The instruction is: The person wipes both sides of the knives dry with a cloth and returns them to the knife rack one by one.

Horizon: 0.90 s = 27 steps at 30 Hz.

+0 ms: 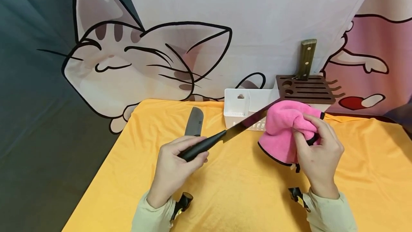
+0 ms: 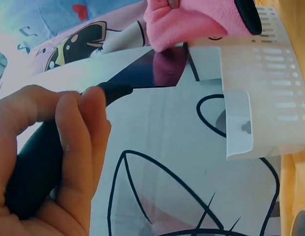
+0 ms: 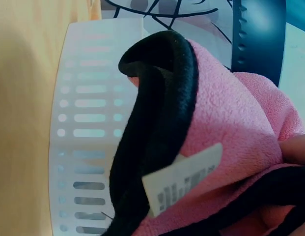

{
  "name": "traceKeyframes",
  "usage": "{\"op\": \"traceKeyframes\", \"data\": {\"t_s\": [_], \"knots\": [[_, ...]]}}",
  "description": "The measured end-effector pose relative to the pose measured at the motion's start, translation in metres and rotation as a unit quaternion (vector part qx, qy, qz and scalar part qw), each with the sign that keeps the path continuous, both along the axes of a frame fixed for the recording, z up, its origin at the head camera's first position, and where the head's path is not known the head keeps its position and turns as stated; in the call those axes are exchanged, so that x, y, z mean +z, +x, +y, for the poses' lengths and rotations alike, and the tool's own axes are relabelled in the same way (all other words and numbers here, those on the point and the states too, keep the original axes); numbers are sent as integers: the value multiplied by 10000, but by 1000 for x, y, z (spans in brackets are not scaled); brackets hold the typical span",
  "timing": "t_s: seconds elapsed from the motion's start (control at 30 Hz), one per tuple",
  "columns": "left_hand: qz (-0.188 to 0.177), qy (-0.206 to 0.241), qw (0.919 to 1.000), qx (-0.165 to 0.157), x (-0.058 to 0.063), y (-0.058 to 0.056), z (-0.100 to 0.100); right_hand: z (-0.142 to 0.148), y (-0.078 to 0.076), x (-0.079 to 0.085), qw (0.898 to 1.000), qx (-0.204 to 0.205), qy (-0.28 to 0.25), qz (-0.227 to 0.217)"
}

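My left hand (image 1: 175,165) grips the black handle of a kitchen knife (image 1: 246,124), held above the table with its blade slanting up to the right. The blade's far end goes behind a pink cloth (image 1: 283,131) with black edging. My right hand (image 1: 320,153) pinches that cloth between thumb and fingers, in a bunch. In the left wrist view the cloth (image 2: 191,22) lies over the far part of the dark, shiny blade (image 2: 152,71). A white label (image 3: 181,179) hangs from the cloth's edge in the right wrist view.
Behind the cloth stands a white knife rack (image 1: 233,106) with a brown slotted top (image 1: 309,96), a green-handled knife (image 1: 307,58) upright in it. Another knife (image 1: 194,121) with a broad grey blade lies on the yellow tablecloth (image 1: 244,189) beyond my left hand. A cat-print curtain (image 1: 257,17) hangs behind.
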<state>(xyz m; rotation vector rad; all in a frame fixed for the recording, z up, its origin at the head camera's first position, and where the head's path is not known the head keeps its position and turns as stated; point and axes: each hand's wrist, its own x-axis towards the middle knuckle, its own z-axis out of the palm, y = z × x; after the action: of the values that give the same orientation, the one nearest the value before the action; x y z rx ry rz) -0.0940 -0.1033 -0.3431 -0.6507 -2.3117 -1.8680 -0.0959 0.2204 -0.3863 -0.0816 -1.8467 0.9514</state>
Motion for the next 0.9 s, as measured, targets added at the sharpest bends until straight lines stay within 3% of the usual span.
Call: {"op": "traceKeyframes", "data": {"t_s": [0.17,0.47,0.7,0.9], "knots": [[284,323,9991,-10,5,-4,-3,0,-1,0,10000,53,-17,4],[474,398,9981,1,32,-23,-1,3,0,0,10000,-2,-43,7],[837,926,9922,-68,65,-47,5,1,0,-1,10000,49,-34,-68],[1123,1095,9854,-661,97,-76,26,-1,0,-3,9997,73,43,-228]]}}
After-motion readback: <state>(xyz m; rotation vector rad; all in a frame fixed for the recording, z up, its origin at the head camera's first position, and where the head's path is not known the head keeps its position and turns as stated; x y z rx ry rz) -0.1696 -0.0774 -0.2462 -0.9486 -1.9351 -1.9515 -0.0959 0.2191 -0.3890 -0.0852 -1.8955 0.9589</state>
